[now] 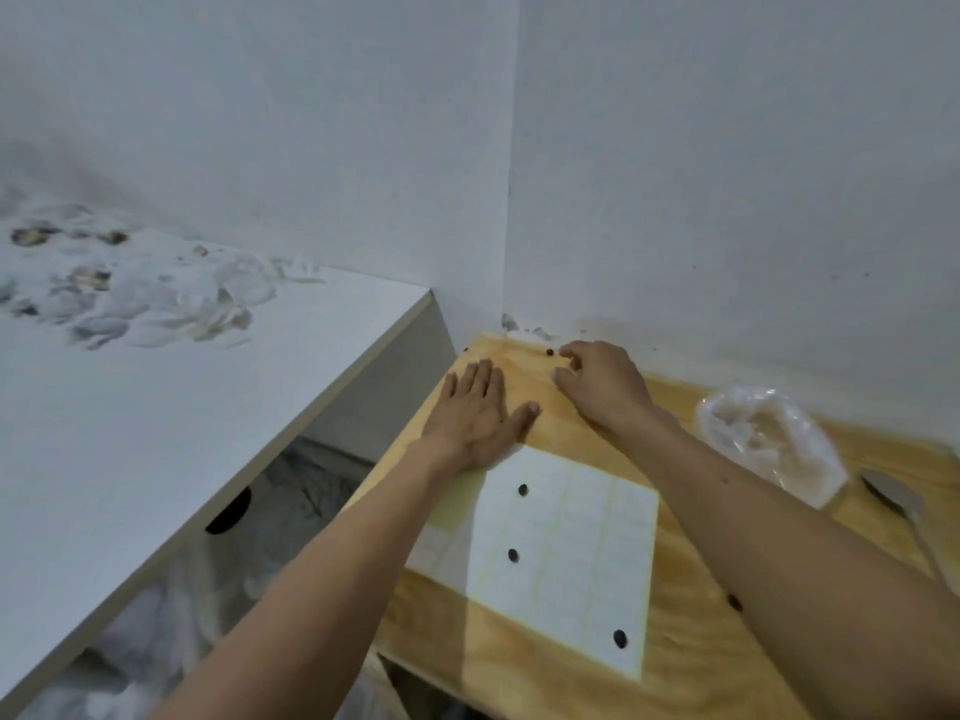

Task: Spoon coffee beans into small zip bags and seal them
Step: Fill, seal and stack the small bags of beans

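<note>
Head view: my left hand [475,415] flat on worktop [691,652], fingers straight; right hand [602,384] curled, holding nothing I see, near stray bean [549,352]; pinch it lightly, avoid flicking

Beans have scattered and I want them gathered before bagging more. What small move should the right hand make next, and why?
Probably pinch up the stray bean by the wall: the right hand hovers beside it with fingers curled, while the left hand lies flat on the wooden table.
</note>
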### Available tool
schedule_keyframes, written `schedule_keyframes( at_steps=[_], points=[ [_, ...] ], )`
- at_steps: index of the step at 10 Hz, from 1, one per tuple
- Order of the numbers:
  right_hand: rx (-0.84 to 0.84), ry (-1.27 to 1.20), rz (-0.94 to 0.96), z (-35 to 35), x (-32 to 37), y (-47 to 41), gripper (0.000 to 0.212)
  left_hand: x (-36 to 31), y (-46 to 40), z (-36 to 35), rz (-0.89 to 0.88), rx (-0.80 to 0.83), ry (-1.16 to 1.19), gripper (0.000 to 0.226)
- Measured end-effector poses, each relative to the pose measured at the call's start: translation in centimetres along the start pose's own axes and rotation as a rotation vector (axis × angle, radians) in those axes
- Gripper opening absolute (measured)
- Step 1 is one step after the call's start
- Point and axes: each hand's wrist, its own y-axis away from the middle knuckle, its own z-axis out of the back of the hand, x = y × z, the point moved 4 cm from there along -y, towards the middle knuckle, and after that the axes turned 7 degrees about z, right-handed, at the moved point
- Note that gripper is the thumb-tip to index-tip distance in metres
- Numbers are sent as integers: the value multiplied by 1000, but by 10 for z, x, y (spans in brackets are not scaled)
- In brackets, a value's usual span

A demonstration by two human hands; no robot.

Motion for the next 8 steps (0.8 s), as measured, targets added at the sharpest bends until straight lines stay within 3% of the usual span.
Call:
schedule_keyframes(
  at_steps=[3,6,7,8],
  points=[
    [-102,206,6,-18,-1,-42,27,1,-4,-4,-7,-6,-9,88],
    [-54,160,-12,-13,-2,-50,20,1,-6,-7,-10,-21,-16,88],
    [-37,50,-50,-13,0,-47,24,1,-6,-7,-12,-25,-14,88],
    [-83,-539,-274,-9,-3,-36,24,2,-7,-5,-20,-33,-14,89]
  ],
)
